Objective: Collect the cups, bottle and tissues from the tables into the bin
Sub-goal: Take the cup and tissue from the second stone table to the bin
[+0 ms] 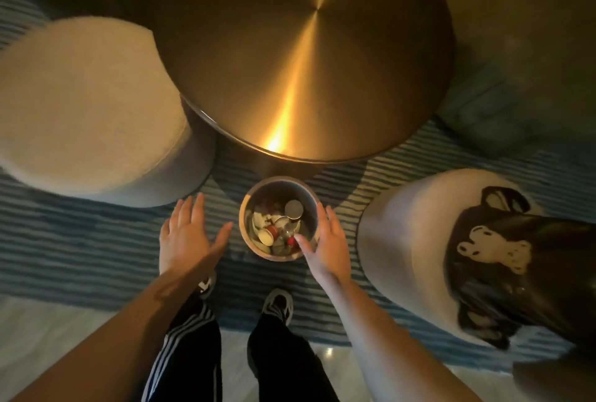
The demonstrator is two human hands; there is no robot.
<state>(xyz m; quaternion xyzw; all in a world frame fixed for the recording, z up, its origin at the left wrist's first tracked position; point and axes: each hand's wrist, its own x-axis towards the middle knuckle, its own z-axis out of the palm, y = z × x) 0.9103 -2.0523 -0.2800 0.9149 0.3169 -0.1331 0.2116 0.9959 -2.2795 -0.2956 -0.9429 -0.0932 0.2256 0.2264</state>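
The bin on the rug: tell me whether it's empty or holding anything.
Holding things. The bin stands upright and open, with cups and a bottle lying inside; tissues cannot be told apart.

Upright bin (245, 208) holds jumbled cups (266, 235), bottle (288, 230).

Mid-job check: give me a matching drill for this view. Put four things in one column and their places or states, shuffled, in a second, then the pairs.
1. left hand
2. right hand
3. round brushed-gold metal table
4. black bag with a white bear print

a. lying on the white round stool at right
b. bare, with light glinting on it
c. open, at the small round grey bin's rim
d. open, over the blue striped rug

1-d, 2-c, 3-b, 4-a
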